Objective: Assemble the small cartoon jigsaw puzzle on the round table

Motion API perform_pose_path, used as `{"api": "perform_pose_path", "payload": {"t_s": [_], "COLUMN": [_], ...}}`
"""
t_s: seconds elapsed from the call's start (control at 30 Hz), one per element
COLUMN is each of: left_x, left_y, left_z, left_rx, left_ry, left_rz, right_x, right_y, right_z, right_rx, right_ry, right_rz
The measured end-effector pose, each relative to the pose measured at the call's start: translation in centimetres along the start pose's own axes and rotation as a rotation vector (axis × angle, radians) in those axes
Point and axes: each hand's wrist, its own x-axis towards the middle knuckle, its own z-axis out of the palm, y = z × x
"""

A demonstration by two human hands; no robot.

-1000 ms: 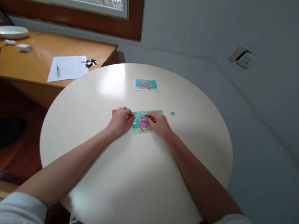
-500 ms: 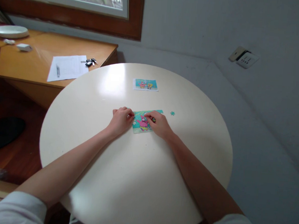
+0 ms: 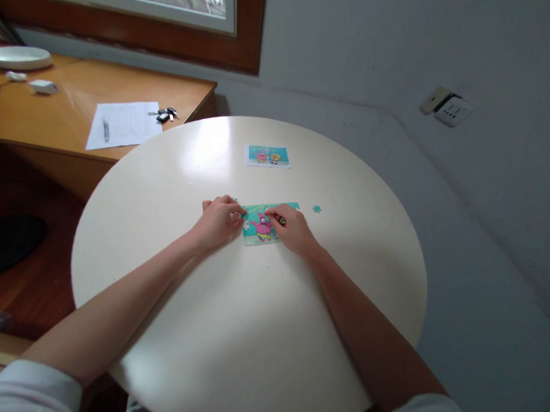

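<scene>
A mostly assembled jigsaw puzzle [image 3: 263, 229], teal with a pink starfish character, lies flat on the round white table [image 3: 229, 328]. At its left edge is my left hand [image 3: 218, 219], index finger stretched onto the puzzle and thumb a little apart from it. My right hand [image 3: 293, 227] covers the puzzle's right part, thumb and fingertips pinched together near the top middle. Whatever is between them is hidden. One loose teal puzzle piece [image 3: 317, 209] lies right of the puzzle. Another teal piece [image 3: 234, 199] peeks out behind my left hand.
Farther back on the table lies a small reference picture [image 3: 268, 156] with the same characters. A wooden desk [image 3: 76, 79] at the left bears a paper sheet [image 3: 125, 126], a pen [image 3: 106, 130] and keys [image 3: 166, 115]. Wall sockets [image 3: 454, 110] are at the right.
My left hand has shifted slightly left, and its index finger and thumb have loosened from their pinch. My right hand stays almost where it was over the puzzle.
</scene>
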Motion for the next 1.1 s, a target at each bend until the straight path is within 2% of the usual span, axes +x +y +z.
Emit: {"api": "perform_pose_path", "payload": {"t_s": [0.5,0.97,1.1], "left_x": [0.08,-0.03,-0.25], "left_y": [-0.24,-0.81,-0.7], "left_z": [0.29,0.7,0.46], "left_rx": [0.029,0.148,0.221], "left_ry": [0.01,0.037,0.005], "left_rz": [0.032,0.124,0.144], "right_x": [0.03,0.06,0.06], "right_y": [0.11,0.07,0.08], "right_z": [0.11,0.09,0.13], "right_rx": [0.002,-0.007,-0.007], "right_ry": [-0.01,-0.02,-0.015], "right_rz": [0.006,0.013,0.003]}}
